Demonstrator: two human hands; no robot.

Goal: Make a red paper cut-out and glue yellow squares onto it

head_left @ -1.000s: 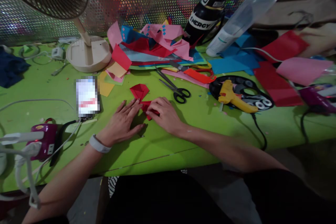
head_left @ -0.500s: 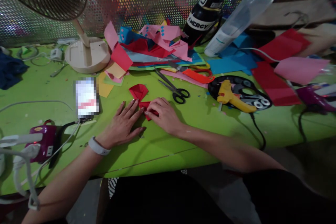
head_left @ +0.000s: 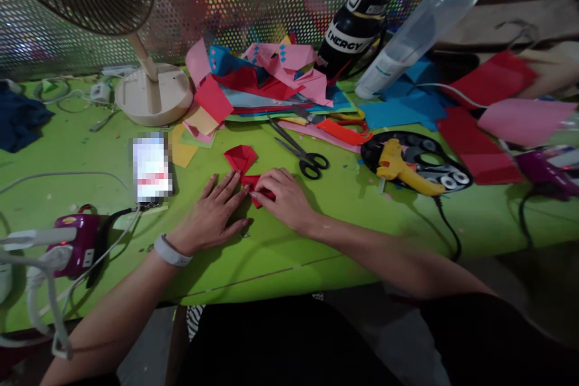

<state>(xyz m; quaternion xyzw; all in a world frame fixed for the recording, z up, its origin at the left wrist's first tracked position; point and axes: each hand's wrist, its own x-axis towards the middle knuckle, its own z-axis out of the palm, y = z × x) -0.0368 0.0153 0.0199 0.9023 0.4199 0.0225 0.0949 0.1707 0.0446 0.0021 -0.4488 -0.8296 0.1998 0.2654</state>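
A folded red paper piece lies on the green table, with more folded red paper just below it, partly hidden by my fingers. My left hand rests flat with its fingers spread, the fingertips at the edge of the red paper. My right hand has its fingers pinched on the lower red paper. Black-handled scissors lie open to the upper right of my right hand.
A phone and a purple power socket with cables are at the left. Behind stand a fan, coloured paper scraps and a black bottle. A yellow glue gun rests on a black tray at the right.
The whole view has shifted slightly, so things appear a little further right. Both hands keep the same place on the red paper.
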